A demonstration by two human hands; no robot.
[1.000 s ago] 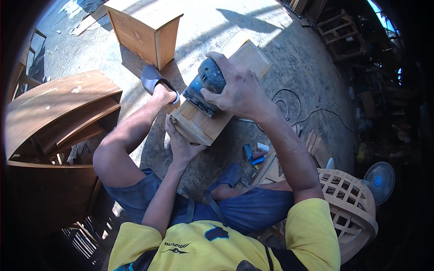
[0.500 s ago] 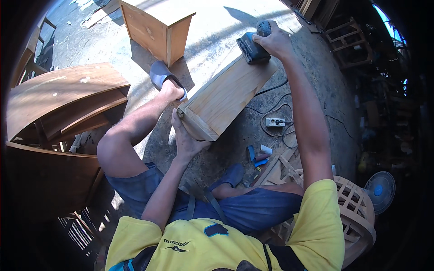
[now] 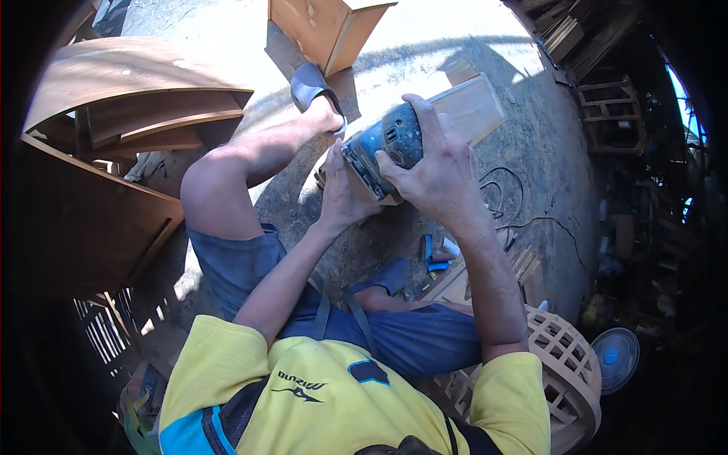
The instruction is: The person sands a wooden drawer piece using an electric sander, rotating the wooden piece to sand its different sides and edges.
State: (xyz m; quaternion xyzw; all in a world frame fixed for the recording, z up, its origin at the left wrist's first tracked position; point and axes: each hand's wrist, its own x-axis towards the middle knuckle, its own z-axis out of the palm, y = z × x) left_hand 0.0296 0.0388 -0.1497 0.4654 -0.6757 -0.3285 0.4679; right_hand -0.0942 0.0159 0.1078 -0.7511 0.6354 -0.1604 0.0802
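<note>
The sander (image 3: 396, 140) is dark blue, speckled with pale dots; the board (image 3: 483, 108) is pale cream. The shirt (image 3: 334, 409) is yellow, with black and bright-blue side panels (image 3: 182, 434) and a dark chest patch (image 3: 369, 371) edged in blue. The shorts (image 3: 428, 334) are navy, the clog (image 3: 306, 83) grey-blue, the cabinet (image 3: 98, 216) brown with pale blotches, the fan (image 3: 626, 371) grey with a blue hub (image 3: 611, 356).

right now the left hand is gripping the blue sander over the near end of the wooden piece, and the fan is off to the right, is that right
Not quite: the head view shows the right hand, not the left hand, gripping the blue sander over the near end of the wooden piece. The fan is off to the right, as you say.
</note>
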